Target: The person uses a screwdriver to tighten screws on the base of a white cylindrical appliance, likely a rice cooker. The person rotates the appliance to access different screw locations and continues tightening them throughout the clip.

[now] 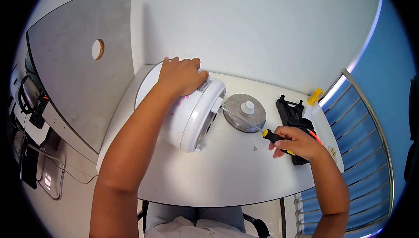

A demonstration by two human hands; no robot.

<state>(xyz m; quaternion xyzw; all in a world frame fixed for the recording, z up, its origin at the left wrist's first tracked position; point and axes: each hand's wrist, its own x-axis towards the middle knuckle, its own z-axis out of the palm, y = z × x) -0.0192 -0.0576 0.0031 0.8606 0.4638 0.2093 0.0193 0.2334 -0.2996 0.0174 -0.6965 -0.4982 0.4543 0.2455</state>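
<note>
A white rice cooker (185,122) with pink flower prints lies on its side on the white table (205,177), its base turned to the right. Over its upper side my left hand (181,77) is curled, gripping the body. My right hand (301,143) is closed around the black and yellow handle of a screwdriver (271,136). The long shaft slants up and left, and its tip meets the cooker's base by a white fitting; exact contact is too small to make out. Between the hands lies a round metal lid (238,111) with a white knob.
Beside my right hand sits an open black tool case (290,111), partly hidden. Behind it stands a small yellow object (315,96). Tiny metal pieces (255,148), perhaps screws, lie below the lid. A grey panel (87,63) borders the left; a metal railing (379,142) is at right.
</note>
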